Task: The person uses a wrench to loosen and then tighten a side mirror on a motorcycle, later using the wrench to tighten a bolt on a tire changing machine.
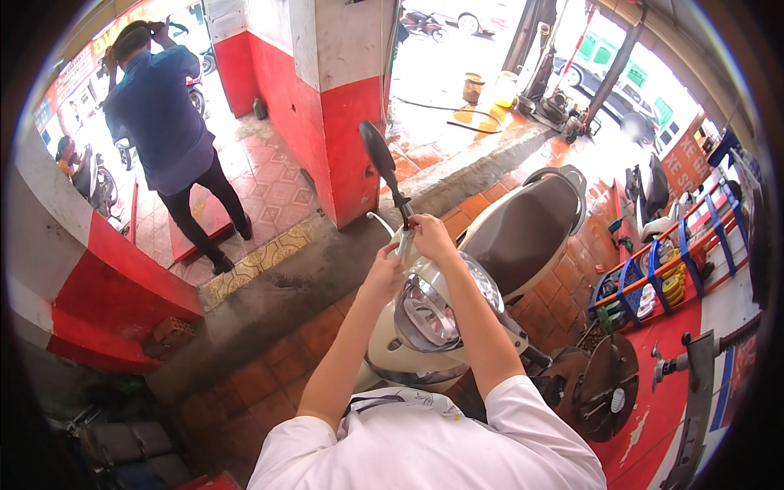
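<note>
A cream scooter (382, 356) stands in front of me, its clear headlight (428, 309) facing me. Its black rear-view mirror (378, 150) rises on a thin stem from the handlebar. My right hand (431, 238) is closed around the bottom of that stem, fingers pinched together. Just below and to its left, my left hand (383, 276) is closed by a slim silvery piece (403, 242); whether this is a tool or part of the handlebar I cannot make out. A pale brake lever (380, 220) sticks out beside the mirror stem. The scooter's brown seat (524, 233) extends away to the right.
A red-and-white pillar (351, 151) stands beyond the mirror. At the far left a person in a blue shirt (163, 106) faces away, arms raised. To the right are a rack of bottles (653, 282), a round dark metal stand (604, 384) and a bench vise (674, 367).
</note>
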Demonstrator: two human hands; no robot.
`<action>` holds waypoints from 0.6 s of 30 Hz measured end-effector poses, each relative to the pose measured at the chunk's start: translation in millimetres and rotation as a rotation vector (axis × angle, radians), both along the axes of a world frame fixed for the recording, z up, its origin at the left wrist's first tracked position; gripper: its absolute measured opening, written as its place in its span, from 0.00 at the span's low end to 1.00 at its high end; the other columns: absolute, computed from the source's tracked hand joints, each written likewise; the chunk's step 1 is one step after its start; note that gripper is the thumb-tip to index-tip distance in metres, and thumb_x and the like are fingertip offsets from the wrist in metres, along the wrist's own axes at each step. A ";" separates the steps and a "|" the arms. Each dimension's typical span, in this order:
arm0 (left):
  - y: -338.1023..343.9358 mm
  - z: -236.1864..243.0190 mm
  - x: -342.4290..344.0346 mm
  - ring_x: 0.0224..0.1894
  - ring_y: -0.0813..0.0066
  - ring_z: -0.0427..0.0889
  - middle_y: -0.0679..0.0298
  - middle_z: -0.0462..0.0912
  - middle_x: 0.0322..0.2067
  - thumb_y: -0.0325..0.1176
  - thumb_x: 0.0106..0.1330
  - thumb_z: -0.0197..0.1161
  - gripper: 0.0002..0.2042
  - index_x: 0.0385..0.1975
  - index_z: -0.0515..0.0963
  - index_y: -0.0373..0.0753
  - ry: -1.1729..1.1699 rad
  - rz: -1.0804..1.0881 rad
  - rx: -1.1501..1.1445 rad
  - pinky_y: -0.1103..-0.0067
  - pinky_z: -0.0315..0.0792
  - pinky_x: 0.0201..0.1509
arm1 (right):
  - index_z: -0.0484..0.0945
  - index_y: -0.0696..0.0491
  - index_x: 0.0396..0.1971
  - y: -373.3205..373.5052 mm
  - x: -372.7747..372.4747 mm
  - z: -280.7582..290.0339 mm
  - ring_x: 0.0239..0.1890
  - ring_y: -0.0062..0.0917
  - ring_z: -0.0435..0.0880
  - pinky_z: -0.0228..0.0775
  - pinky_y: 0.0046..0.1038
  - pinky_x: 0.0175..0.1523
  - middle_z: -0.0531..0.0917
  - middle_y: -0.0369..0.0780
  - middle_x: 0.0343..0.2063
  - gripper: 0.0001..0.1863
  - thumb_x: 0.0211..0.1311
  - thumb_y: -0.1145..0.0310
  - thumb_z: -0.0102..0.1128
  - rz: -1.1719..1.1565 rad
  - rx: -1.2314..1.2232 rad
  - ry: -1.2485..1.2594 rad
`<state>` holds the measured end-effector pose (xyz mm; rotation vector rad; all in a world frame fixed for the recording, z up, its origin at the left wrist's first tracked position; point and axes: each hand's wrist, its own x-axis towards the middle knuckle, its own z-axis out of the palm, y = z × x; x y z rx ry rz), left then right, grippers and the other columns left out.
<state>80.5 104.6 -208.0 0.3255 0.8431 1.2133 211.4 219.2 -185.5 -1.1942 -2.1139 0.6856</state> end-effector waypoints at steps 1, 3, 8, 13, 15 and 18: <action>1.3 1.0 5.5 0.15 0.88 0.57 0.74 0.62 0.23 0.29 0.75 0.48 0.20 0.65 0.59 0.50 -0.011 0.039 -0.007 0.87 0.49 0.13 | 0.84 0.59 0.46 0.4 -0.1 -0.6 0.48 0.45 0.83 0.73 0.39 0.55 0.84 0.50 0.42 0.16 0.62 0.80 0.51 0.000 -0.004 0.008; 7.9 3.0 22.1 0.15 0.88 0.58 0.72 0.63 0.23 0.27 0.75 0.47 0.21 0.66 0.58 0.51 -0.031 0.125 -0.023 0.87 0.49 0.13 | 0.84 0.59 0.46 -0.9 0.5 0.6 0.48 0.45 0.83 0.73 0.39 0.56 0.84 0.51 0.43 0.16 0.62 0.80 0.51 -0.010 -0.037 0.030; 16.0 -0.4 34.3 0.17 0.83 0.66 0.67 0.72 0.29 0.26 0.71 0.45 0.22 0.64 0.62 0.50 0.163 0.155 -0.051 0.81 0.60 0.16 | 0.84 0.59 0.46 1.2 1.9 -1.9 0.48 0.46 0.83 0.73 0.40 0.57 0.84 0.52 0.43 0.16 0.61 0.79 0.52 -0.004 -0.031 0.032; 23.0 -52.1 18.2 0.28 0.56 0.83 0.48 0.82 0.35 0.35 0.67 0.57 0.19 0.57 0.70 0.41 1.123 0.245 0.407 0.65 0.77 0.36 | 0.84 0.60 0.44 9.1 1.1 -15.1 0.45 0.46 0.85 0.75 0.39 0.53 0.85 0.52 0.41 0.15 0.59 0.77 0.55 0.013 0.067 -0.041; 17.9 -30.6 27.8 0.34 0.42 0.86 0.40 0.84 0.33 0.39 0.66 0.60 0.23 0.58 0.69 0.36 1.397 0.193 0.438 0.56 0.78 0.43 | 0.84 0.61 0.44 9.3 10.6 -15.9 0.44 0.45 0.85 0.76 0.39 0.52 0.85 0.51 0.40 0.14 0.59 0.76 0.56 0.012 0.121 -0.034; 9.4 -7.5 38.4 0.37 0.36 0.84 0.38 0.84 0.31 0.41 0.68 0.58 0.21 0.53 0.69 0.31 1.515 0.162 0.277 0.51 0.78 0.44 | 0.82 0.59 0.48 -0.7 6.8 -3.2 0.52 0.48 0.81 0.71 0.43 0.59 0.81 0.54 0.49 0.16 0.60 0.73 0.56 -0.022 0.089 -0.123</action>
